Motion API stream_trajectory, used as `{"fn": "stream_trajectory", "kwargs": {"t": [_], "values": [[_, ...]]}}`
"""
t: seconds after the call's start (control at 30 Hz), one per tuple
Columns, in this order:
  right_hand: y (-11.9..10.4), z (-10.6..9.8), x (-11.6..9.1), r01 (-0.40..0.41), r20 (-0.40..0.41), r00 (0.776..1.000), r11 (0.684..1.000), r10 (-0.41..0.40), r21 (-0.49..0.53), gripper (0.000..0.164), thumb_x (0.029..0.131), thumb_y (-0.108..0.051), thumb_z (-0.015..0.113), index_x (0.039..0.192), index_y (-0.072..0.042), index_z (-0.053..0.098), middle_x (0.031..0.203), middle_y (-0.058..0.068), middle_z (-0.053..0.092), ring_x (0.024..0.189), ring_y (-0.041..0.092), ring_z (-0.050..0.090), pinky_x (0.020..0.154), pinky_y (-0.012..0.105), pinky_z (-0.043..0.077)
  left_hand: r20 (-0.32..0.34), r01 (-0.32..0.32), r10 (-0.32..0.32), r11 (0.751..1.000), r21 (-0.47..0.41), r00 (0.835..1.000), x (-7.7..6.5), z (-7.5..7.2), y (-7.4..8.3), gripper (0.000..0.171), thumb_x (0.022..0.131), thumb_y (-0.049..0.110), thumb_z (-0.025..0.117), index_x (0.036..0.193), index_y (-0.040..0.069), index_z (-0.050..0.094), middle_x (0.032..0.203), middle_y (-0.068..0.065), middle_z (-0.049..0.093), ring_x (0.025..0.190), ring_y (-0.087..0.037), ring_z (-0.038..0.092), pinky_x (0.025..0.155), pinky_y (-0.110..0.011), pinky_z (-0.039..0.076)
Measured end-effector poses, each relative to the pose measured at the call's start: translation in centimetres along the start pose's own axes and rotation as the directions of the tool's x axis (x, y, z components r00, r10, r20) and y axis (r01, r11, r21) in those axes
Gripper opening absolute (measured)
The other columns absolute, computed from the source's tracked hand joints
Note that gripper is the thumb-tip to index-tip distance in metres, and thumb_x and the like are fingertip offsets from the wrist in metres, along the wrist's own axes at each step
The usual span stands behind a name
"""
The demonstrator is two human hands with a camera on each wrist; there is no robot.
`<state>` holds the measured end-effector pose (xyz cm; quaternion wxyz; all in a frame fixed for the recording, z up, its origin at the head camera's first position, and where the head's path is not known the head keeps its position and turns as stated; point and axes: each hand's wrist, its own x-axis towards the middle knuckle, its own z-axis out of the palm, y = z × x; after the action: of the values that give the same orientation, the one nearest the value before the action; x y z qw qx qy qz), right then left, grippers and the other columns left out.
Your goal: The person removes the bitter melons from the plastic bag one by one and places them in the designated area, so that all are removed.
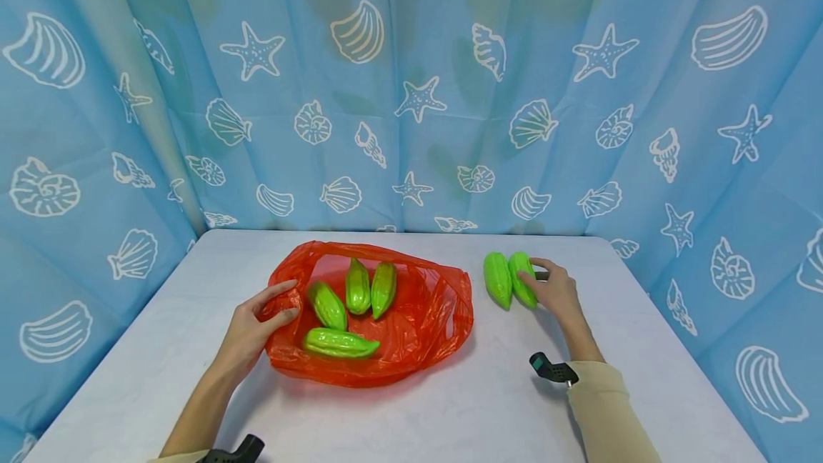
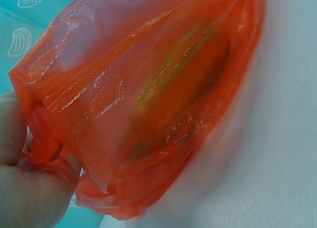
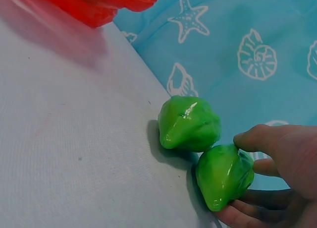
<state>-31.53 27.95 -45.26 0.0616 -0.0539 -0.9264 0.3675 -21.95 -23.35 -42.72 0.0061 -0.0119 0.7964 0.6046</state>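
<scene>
Nearest my camera is a tan sleeve (image 1: 611,409); from afar I see the right hand (image 1: 556,295) grip one green vegetable (image 3: 218,176) beside a second vegetable (image 1: 498,281), right on the table (image 1: 398,420); the left hand (image 1: 247,327) pinches the red bag (image 1: 414,324), left, four vegetables (image 1: 341,343) inside.

From my head, one camera looks forward and down across the white table (image 1: 489,399); my left wrist's faces the translucent red plastic bag (image 2: 89,109) closely, my right's two ridged green gourds (image 3: 188,124); the head view shares both.
</scene>
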Motion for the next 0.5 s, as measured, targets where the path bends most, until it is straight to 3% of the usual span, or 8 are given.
{"fn": "stream_trajectory", "kwargs": {"t": [0.5], "values": [[-0.39, 0.01, -0.02, 0.01, 0.044, 0.999, 1.0, -0.009, -0.003, 0.061, 0.097, -0.041, 0.057, 0.145, -0.004, 0.045, 0.133, 0.032, 0.056, 0.121, 0.046, 0.057, 0.093, 0.05, 0.055, -0.004, -0.008, 0.008, 1.0, 0.005, 1.0, 0.11, 0.02, -0.27, 0.061, 0.091, 0.033, 0.07, 0.145, 0.018, 0.046, 0.15, -0.014, 0.041, 0.129, -0.034, 0.049, 0.085, -0.027, 0.059]]}}
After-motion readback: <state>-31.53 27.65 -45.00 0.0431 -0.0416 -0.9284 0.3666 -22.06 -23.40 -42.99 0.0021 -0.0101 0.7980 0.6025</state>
